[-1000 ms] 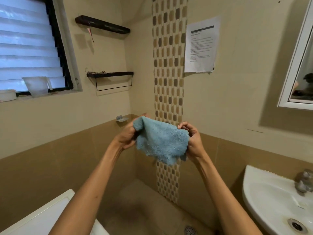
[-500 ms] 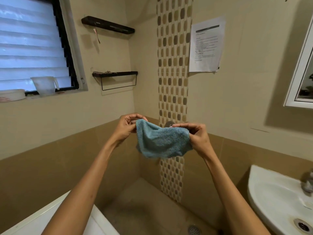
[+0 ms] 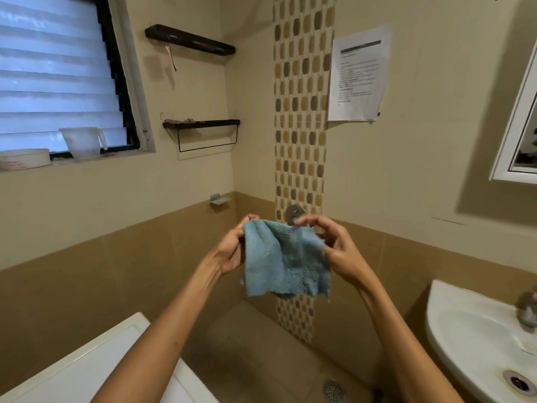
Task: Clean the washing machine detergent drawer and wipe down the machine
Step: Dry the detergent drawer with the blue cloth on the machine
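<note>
A blue microfibre cloth (image 3: pixel 286 260) hangs in the air at chest height in front of the tiled wall. My left hand (image 3: pixel 231 251) pinches its upper left corner. My right hand (image 3: pixel 334 245) is at its right edge, blurred, with the lower fingers on the cloth and the upper fingers curled apart above it. The cloth hangs down unfolded between the two hands. The white top of the washing machine (image 3: pixel 87 370) shows at the lower left, under my left forearm. The detergent drawer is out of sight.
A white basin (image 3: pixel 470 341) with a tap (image 3: pixel 527 312) juts out at the lower right. A floor drain (image 3: pixel 334 391) lies below. A round wall valve (image 3: pixel 294 213) sits behind the cloth. Two black shelves (image 3: pixel 200 123), a jug (image 3: pixel 82 142) on the sill, a mirror (image 3: pixel 520 126).
The cloth, bunched between both hands half a second ago, now hangs open and longer. My right hand has shifted its hold along the right edge. The view has drifted slightly.
</note>
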